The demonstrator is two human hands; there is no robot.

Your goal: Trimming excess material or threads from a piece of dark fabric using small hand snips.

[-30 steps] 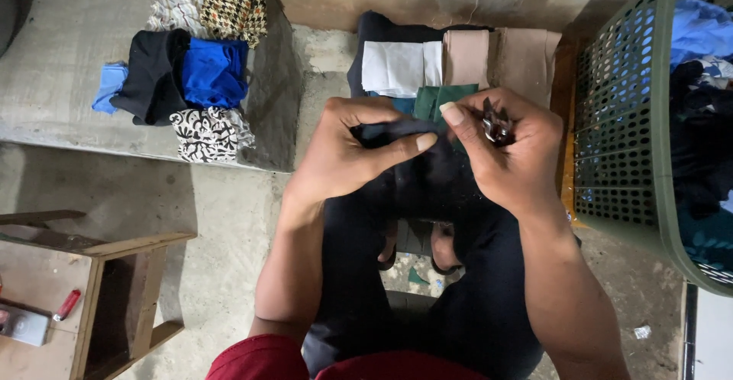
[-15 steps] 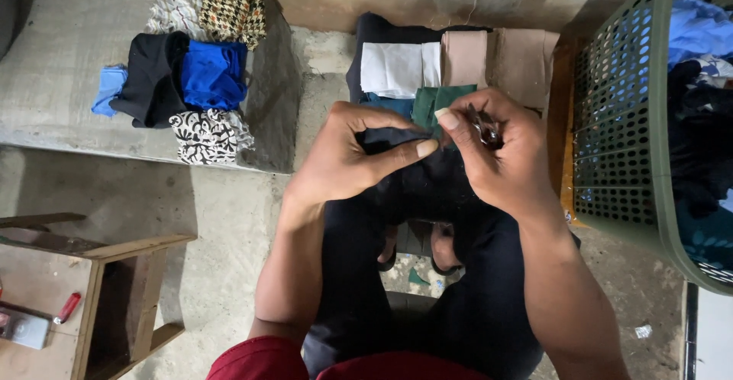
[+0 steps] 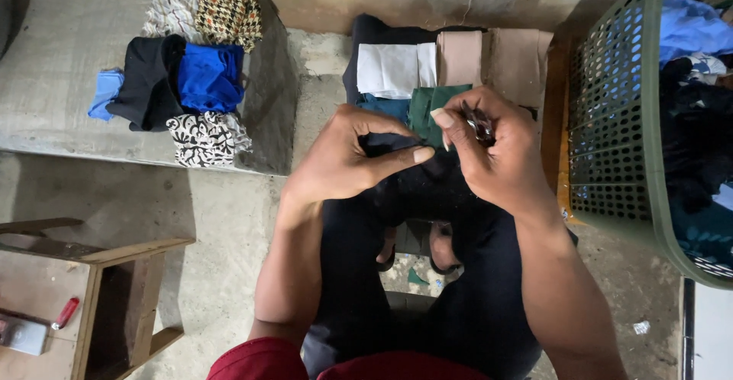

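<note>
Black cloth (image 3: 408, 177) at frame centre: we pinch it with left hand (image 3: 347, 158), right hand (image 3: 496, 155) clenched on small dark object (image 3: 479, 124).

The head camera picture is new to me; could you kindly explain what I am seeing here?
A camera on a person's head looks down at their own two hands and lap. The left hand pinches a dark cloth lying over the knees. The right hand touches the same cloth and grips a small dark object I cannot identify. Ahead lies a row of folded cloths; another pile sits on a concrete ledge to the left. A green basket of clothes stands on the right, a wooden stool lower left.
</note>
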